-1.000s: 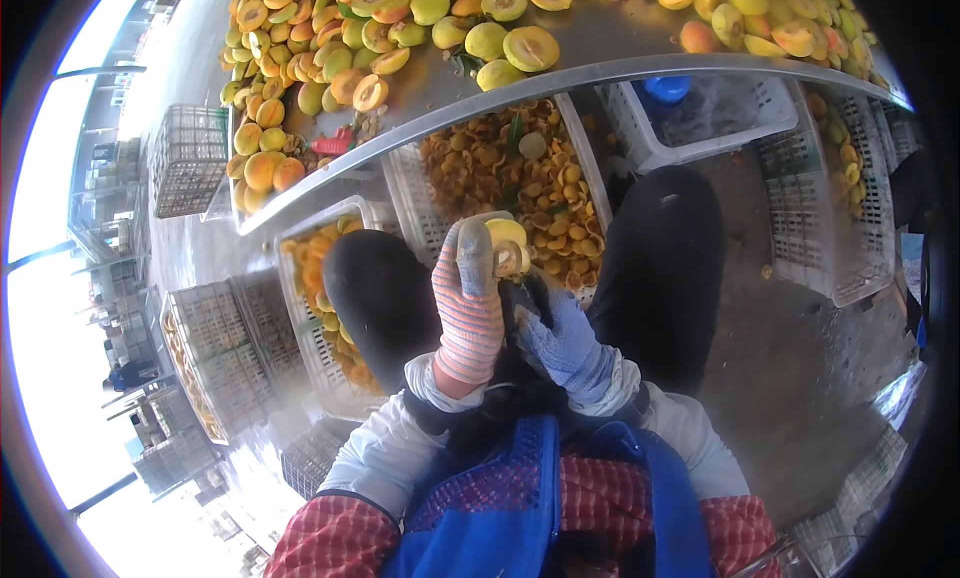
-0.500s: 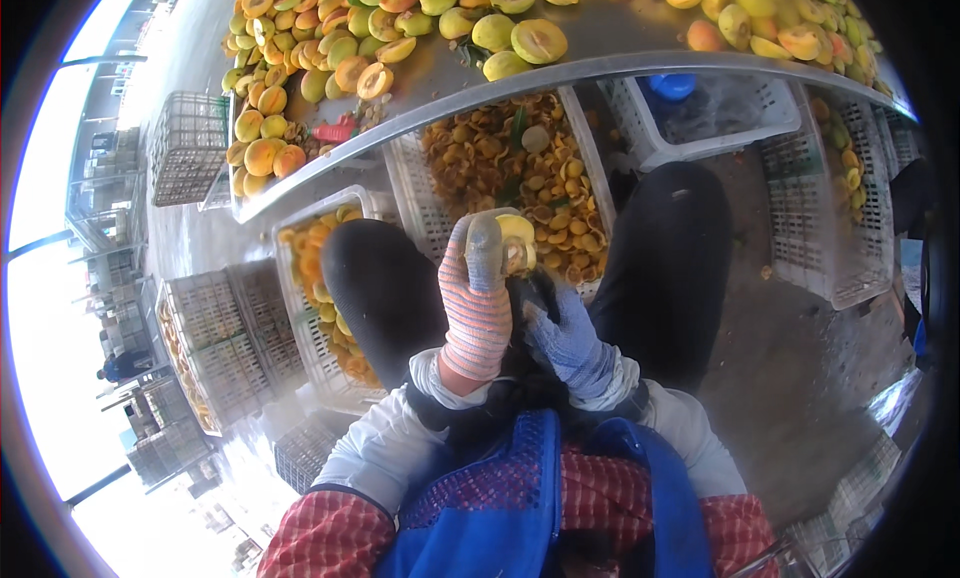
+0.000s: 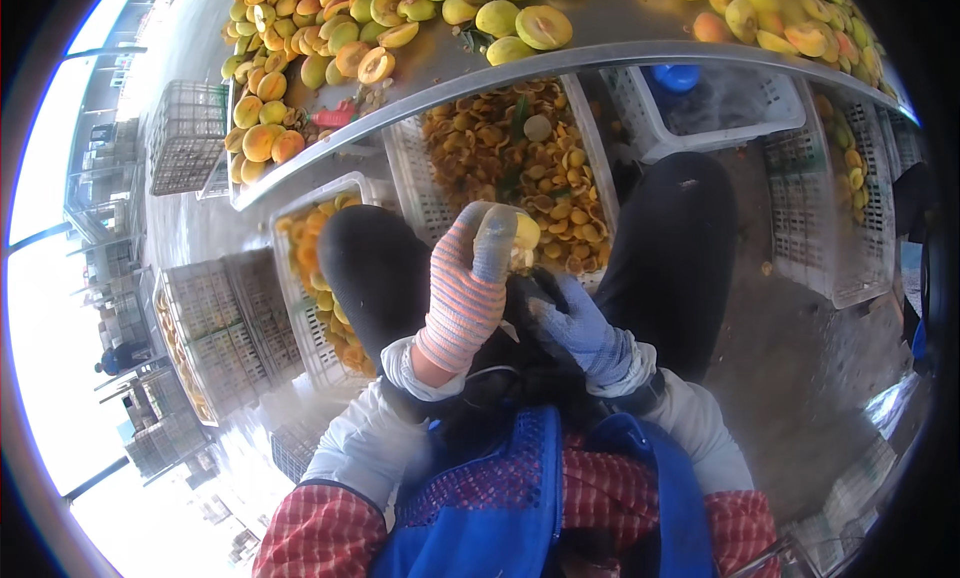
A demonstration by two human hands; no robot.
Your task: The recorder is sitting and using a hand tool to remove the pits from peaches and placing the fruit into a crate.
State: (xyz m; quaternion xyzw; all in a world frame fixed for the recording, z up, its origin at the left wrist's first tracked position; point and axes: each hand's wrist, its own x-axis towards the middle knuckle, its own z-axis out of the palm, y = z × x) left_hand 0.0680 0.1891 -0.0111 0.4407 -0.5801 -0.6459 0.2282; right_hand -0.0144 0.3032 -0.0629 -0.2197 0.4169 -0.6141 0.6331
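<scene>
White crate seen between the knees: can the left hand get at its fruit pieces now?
Probably yes: the left hand looks close to the open white crate, and nothing visible blocks the fruit pieces. It holds a yellow cut fruit, though, so its grip isn't free.

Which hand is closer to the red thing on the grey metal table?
Left. In the picture, the striped-gloved left hand is below and right of the red thing; the blue-gloved right hand is lower, farther right.
</scene>
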